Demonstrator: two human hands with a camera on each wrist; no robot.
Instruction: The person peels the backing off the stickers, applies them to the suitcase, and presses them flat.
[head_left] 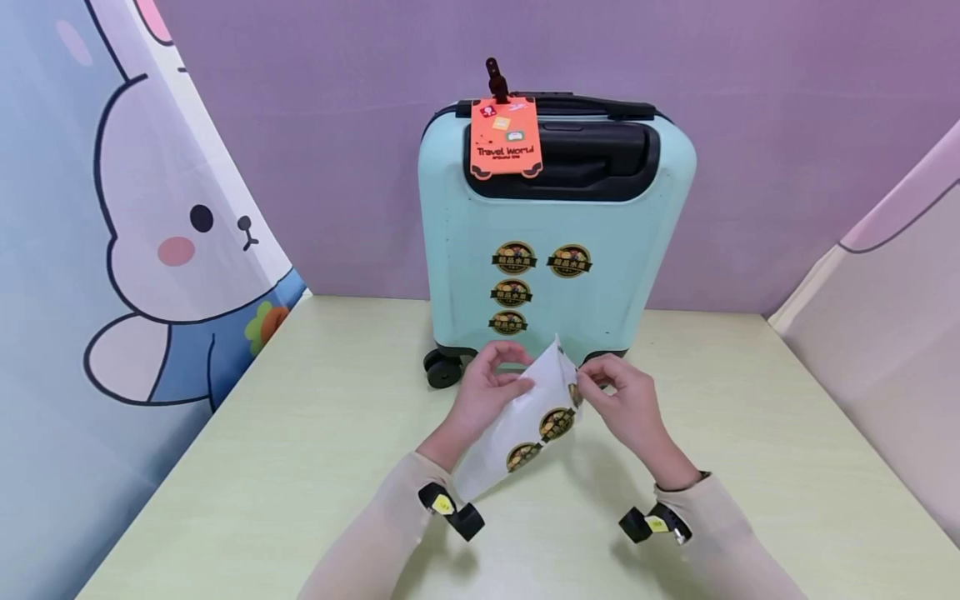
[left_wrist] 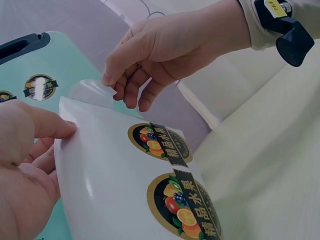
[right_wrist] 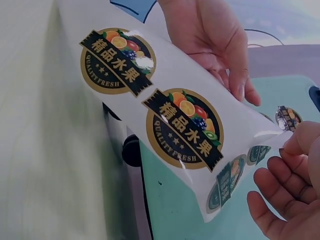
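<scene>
A white, glossy sticker sheet with round black-and-gold fruit labels is held tilted above the table. My left hand grips its left edge, thumb on the front and fingers behind. At the upper edge, my right hand pinches a sticker, its pale rounded back bent up from the sheet; its other fingers are loosely curled. Behind both hands stands a mint-green suitcase. Matching stickers are on its front, two side by side and others below the left one.
An orange luggage tag hangs from the suitcase's black handle. One black wheel shows at lower left. The suitcase stands on a pale table, with a purple cloth behind and a rabbit-print cloth at left.
</scene>
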